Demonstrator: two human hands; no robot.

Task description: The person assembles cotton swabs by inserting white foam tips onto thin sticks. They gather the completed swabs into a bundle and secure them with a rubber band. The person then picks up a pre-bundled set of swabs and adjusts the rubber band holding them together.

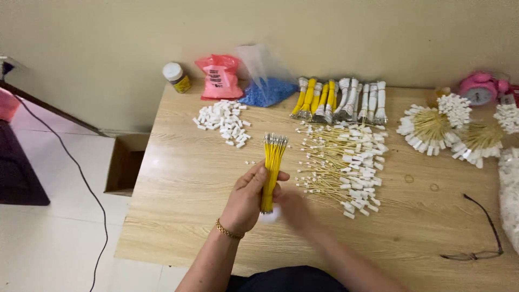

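My left hand grips a bundle of yellow wires with metal tips pointing away from me, held upright over the wooden table. My right hand is blurred, just right of the bundle's lower end, beside something small and white; whether it holds it I cannot tell. To the right lies a spread of yellow wires with white connectors. A pile of loose white connectors lies at the back left.
Bound bundles of yellow and white wires line the back edge. Fanned wire bunches, a pink clock, a pink bag, a blue-filled bag, a jar, glasses and an open cardboard box are around.
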